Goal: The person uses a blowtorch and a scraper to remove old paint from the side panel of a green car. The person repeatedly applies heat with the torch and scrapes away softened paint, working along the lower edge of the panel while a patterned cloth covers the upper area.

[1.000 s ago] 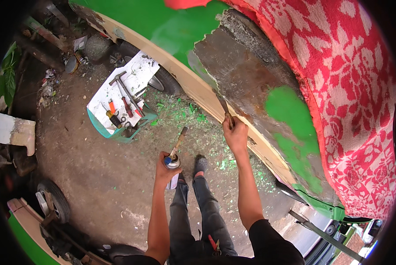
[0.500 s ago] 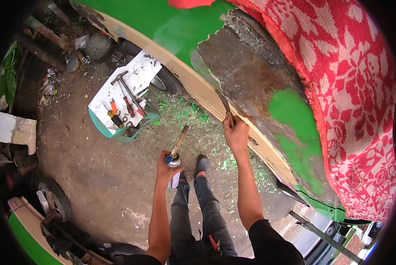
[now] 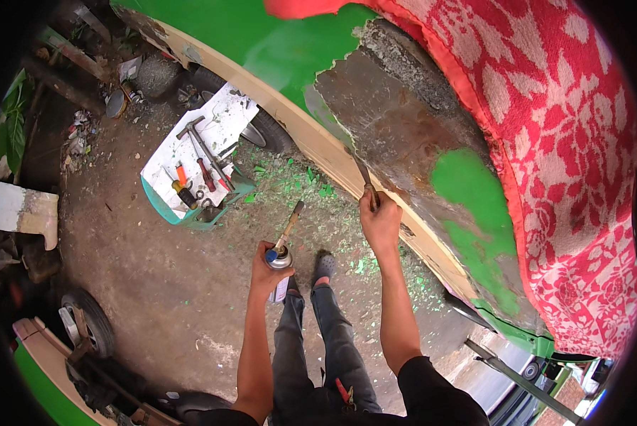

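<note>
Dirt ground strewn with green paint flakes lies below. Right hand (image 3: 379, 221) is closed on a thin metal scraper (image 3: 361, 172), its blade up on the bare grey vehicle panel (image 3: 396, 121); keep it flat, I'd judge. Left hand (image 3: 267, 266) grips a small silver gas torch (image 3: 281, 248), nozzle angled away.

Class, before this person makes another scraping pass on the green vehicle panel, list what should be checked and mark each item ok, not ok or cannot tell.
1. Right hand gripping the scraper: ok.
2. Scraper blade lying against the bare metal patch: ok.
3. Left hand holding the gas torch away from the panel: ok.
4. Torch flame out: cannot tell.
5. Red flowered cloth clear of the scraping spot: ok.
6. Ground underfoot free of paint flakes: not ok.
</note>
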Tool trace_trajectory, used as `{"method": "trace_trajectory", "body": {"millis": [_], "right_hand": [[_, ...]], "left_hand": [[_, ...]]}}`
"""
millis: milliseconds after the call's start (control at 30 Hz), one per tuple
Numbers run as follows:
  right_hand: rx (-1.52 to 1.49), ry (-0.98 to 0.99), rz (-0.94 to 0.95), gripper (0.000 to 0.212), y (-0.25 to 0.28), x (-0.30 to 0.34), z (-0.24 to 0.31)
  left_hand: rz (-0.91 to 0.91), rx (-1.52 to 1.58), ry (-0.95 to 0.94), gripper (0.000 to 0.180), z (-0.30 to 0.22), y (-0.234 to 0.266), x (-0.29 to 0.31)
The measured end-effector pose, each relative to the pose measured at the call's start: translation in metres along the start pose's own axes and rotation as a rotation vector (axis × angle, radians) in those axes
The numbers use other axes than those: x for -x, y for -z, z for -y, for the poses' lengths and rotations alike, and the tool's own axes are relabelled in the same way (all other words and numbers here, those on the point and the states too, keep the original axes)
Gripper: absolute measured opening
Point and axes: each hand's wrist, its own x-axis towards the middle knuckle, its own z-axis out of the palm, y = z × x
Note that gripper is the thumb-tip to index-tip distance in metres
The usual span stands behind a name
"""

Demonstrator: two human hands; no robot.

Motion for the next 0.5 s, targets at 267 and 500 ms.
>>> {"method": "trace_trajectory", "body": {"millis": [267,500], "right_hand": [[-0.210,-0.178,-0.008,0.032,0.002,-0.013,-0.055],[-0.356,-0.412,0.058,0.035,-0.007,-0.004,-0.078]], "left_hand": [[0.010,0.064,0.021,0.057,0.001,0.000,-0.007],[-0.001,0.005,-0.042,0.056,0.006,-0.002,-0.011]]}}
